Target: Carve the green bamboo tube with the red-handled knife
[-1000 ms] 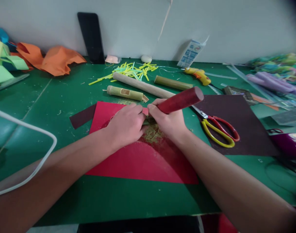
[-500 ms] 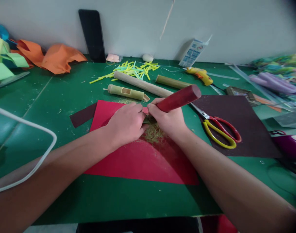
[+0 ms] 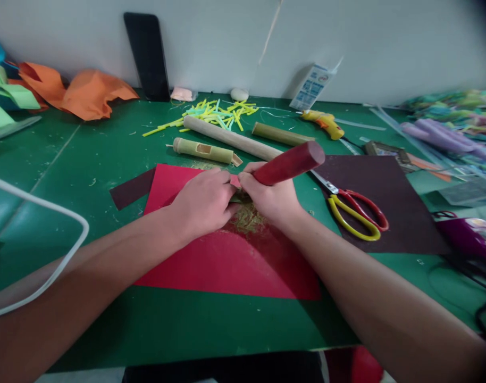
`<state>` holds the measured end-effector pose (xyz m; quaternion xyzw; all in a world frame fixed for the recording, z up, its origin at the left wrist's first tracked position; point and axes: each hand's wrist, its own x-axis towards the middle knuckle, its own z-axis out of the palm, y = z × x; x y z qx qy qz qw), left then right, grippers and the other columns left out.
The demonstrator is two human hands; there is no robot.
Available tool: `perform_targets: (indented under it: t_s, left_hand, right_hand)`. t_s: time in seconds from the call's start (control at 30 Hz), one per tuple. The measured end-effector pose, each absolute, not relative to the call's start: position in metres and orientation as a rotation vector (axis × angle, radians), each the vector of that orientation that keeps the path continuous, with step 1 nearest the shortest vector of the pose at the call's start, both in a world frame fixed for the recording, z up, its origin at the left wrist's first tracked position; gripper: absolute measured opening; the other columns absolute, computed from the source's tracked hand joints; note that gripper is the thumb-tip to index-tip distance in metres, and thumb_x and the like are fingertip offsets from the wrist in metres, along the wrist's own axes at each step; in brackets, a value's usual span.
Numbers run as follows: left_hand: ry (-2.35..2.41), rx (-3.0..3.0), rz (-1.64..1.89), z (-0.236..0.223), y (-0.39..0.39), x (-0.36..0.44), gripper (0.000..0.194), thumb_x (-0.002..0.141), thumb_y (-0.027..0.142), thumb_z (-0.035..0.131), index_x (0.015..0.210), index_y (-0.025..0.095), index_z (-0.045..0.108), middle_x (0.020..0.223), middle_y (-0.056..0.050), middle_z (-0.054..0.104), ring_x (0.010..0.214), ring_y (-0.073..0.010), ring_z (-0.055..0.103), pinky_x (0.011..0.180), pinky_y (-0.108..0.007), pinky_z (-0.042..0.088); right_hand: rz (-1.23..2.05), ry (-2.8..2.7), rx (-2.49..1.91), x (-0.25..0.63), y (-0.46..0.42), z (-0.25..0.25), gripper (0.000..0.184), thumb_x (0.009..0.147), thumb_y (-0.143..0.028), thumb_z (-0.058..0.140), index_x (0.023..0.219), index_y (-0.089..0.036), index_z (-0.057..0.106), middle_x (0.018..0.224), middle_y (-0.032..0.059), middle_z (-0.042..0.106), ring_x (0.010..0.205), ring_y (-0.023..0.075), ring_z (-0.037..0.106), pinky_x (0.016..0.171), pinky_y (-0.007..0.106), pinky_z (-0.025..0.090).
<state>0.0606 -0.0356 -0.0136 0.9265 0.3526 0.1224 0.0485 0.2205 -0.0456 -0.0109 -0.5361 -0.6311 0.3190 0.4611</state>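
Note:
My right hand (image 3: 273, 201) is closed around a tool with a thick, round, dark red handle (image 3: 293, 162), which leans up to the right; its working end is hidden between my hands. My left hand (image 3: 203, 201) is closed on a small greenish bamboo piece (image 3: 239, 197), of which only a bit shows by the thumb. Both hands meet low over a red sheet (image 3: 223, 266). Fine bamboo shavings (image 3: 249, 219) lie heaped on the sheet just below the fingers.
Beyond my hands lie a notched bamboo tube (image 3: 205, 151), a pale wooden rod (image 3: 231, 137), another bamboo tube (image 3: 281, 134) and cut yellow straws (image 3: 215, 113). Scissors (image 3: 357, 215) rest on a dark sheet (image 3: 410, 213) at right. A yellow glue gun (image 3: 325, 124) and a leaning phone (image 3: 147, 56) stand farther back.
The whole view has shifted slightly, so things appear a little farther left. Both hands keep their grips over the red sheet, and the red handle holds nearly the same tilt.

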Motion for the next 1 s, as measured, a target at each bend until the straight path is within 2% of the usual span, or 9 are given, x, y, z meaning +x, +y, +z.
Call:
perform_targets:
  t_s: [0.13,0.27,0.5,1.0]
  left_hand:
    - [1.081,2.776,0.382,-0.014,-0.035,0.060,0.023,0.092,0.029,0.065,0.104,0.012,0.075,0.101,-0.014,0.070,0.103,-0.0314,0.064,0.090,-0.045,0.054]
    - [1.084,2.802,0.403,-0.014,-0.034,0.061,0.023,0.091,0.030,0.066,0.096,0.009,0.076,0.094,-0.014,0.069,0.098,-0.0304,0.065,0.087,-0.044,0.055]
    - [1.103,2.797,0.390,-0.015,-0.035,0.061,0.026,0.091,0.028,0.066,0.104,0.008,0.075,0.103,-0.017,0.070,0.104,-0.0334,0.064,0.093,-0.048,0.055]
    - [1.112,2.852,0.368,-0.014,-0.035,0.063,0.026,0.091,0.028,0.067,0.103,0.006,0.075,0.099,-0.016,0.070,0.103,-0.0339,0.065,0.091,-0.047,0.056]
  right_hand:
    - [0.864,-1.511,-1.315,0.224,-0.050,-0.010,0.022,0.069,-0.019,0.054,0.051,-0.022,0.043,0.051,-0.0054,0.040,0.053,0.0093,0.035,0.051,0.029,0.028]
    - [0.786,-1.437,-1.316,0.225,-0.049,-0.013,0.025,0.073,-0.019,0.056,0.050,-0.022,0.045,0.051,-0.0048,0.042,0.052,0.0097,0.038,0.051,0.029,0.030]
    - [0.732,-1.466,-1.296,0.222,-0.044,-0.017,0.023,0.075,-0.025,0.061,0.054,-0.021,0.052,0.053,-0.0042,0.047,0.054,0.0099,0.040,0.052,0.028,0.032]
    - [0.680,-1.490,-1.289,0.221,-0.044,-0.020,0.020,0.078,-0.020,0.059,0.059,-0.020,0.053,0.061,-0.0031,0.052,0.061,0.0108,0.046,0.057,0.027,0.037]
